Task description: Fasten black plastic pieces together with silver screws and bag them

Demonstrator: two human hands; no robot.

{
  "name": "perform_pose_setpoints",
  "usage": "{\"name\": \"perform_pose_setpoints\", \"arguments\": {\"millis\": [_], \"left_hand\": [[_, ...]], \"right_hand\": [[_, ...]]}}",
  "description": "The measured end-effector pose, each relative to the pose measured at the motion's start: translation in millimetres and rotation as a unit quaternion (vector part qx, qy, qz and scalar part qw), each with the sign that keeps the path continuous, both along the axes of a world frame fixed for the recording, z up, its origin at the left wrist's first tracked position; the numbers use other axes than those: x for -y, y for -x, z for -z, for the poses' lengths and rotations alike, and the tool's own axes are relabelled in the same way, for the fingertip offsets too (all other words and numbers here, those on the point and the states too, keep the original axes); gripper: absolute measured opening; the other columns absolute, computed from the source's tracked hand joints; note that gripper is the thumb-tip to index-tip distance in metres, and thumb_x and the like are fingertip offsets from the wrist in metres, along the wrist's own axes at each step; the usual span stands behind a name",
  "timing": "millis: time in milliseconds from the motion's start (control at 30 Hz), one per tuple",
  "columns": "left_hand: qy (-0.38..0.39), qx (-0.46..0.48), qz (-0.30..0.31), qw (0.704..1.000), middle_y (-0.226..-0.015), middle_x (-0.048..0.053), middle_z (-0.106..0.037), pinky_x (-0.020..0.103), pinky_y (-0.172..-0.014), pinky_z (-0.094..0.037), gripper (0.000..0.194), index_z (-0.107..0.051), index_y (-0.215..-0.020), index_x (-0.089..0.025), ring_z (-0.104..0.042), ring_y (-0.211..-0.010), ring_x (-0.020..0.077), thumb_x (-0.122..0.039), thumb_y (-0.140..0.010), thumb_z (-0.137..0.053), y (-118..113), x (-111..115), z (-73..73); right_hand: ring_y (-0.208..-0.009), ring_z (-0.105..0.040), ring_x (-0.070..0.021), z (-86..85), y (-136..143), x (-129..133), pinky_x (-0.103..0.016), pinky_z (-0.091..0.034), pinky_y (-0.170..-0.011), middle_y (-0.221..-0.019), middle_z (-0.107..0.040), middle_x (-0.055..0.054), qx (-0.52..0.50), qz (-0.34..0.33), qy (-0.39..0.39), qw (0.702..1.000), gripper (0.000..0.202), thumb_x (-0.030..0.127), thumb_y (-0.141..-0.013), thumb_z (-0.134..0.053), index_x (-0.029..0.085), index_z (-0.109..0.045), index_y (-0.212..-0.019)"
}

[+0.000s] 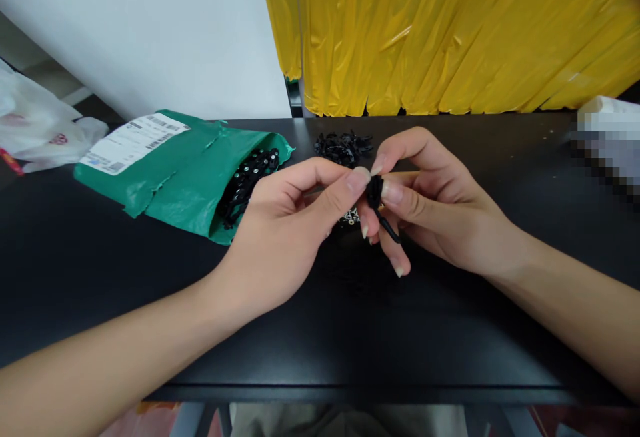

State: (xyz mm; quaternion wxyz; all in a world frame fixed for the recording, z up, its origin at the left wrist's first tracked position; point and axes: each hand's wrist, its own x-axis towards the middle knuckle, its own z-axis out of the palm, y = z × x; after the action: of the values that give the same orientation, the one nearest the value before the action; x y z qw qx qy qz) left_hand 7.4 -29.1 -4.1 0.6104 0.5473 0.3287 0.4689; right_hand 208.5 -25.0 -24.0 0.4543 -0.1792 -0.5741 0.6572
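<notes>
A small black part with a thin dark stem pointing down is held above the table between both hands. My left hand has its thumb and forefinger closed at the part's left side. From the right, my right hand pinches the same part with thumb and forefinger. Its exact kind is hidden by the fingertips. Behind the hands lies a pile of small black pieces. A cluster of small metal pieces shows partly between the hands.
An open green mailing bag with a white label lies at the left, black pieces with shiny dots in its mouth. A white plastic bag sits far left. Yellow plastic sheeting hangs behind the black table. A blurred pale object is at right.
</notes>
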Motion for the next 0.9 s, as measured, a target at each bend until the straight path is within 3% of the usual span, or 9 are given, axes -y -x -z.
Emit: {"name": "perform_pose_setpoints", "arguments": {"millis": [200, 467, 700, 900], "left_hand": [[-0.007, 0.009, 0.018, 1.000, -0.065, -0.005, -0.070, 0.017, -0.071, -0.058, 0.019, -0.079, -0.079, -0.020, -0.072, -0.069, 0.0078, -0.012, -0.096, -0.085, -0.3, 0.8, -4.2], [0.011, 0.055, 0.025, 0.998, -0.074, -0.004, -0.078, 0.020, -0.069, -0.062, 0.013, -0.085, -0.088, -0.022, -0.075, -0.068, 0.0100, -0.011, -0.088, -0.092, 0.0, 1.9, -1.1], [0.033, 0.101, 0.055, 0.993, -0.073, -0.004, -0.077, 0.017, -0.059, -0.054, 0.009, -0.086, -0.092, -0.021, -0.074, -0.068, 0.0085, -0.018, -0.089, -0.093, -1.1, -2.4, 1.4], [0.025, 0.056, 0.068, 0.996, -0.078, -0.001, -0.078, 0.018, -0.058, -0.044, 0.005, -0.085, -0.099, -0.023, -0.062, -0.067, 0.0065, -0.027, -0.100, -0.084, 4.0, -5.0, 3.4]], "right_hand": [[-0.054, -0.071, -0.0086, 0.4, 0.5, -0.1, -0.018, -0.063, -0.049, -0.086, -0.077, 0.006, -0.007, -0.016, 0.009, 1.000, 0.011, 0.026, -0.110, -0.069, 0.026, -0.059, -0.116], [-0.060, -0.074, -0.0101, 0.9, 1.8, -0.1, -0.017, -0.063, -0.048, -0.084, -0.075, 0.006, -0.035, -0.037, 0.013, 0.999, 0.008, 0.023, -0.110, -0.067, 0.024, -0.060, -0.114], [-0.056, -0.073, -0.0095, 2.7, 2.8, -1.1, -0.018, -0.062, -0.048, -0.085, -0.076, 0.006, -0.033, -0.016, 0.004, 0.999, 0.011, 0.024, -0.109, -0.069, 0.024, -0.060, -0.115], [-0.056, -0.072, -0.0092, 3.9, 1.2, -1.9, -0.018, -0.062, -0.048, -0.088, -0.078, 0.005, -0.028, -0.001, -0.016, 0.999, 0.010, 0.023, -0.110, -0.068, 0.025, -0.061, -0.116]]}}
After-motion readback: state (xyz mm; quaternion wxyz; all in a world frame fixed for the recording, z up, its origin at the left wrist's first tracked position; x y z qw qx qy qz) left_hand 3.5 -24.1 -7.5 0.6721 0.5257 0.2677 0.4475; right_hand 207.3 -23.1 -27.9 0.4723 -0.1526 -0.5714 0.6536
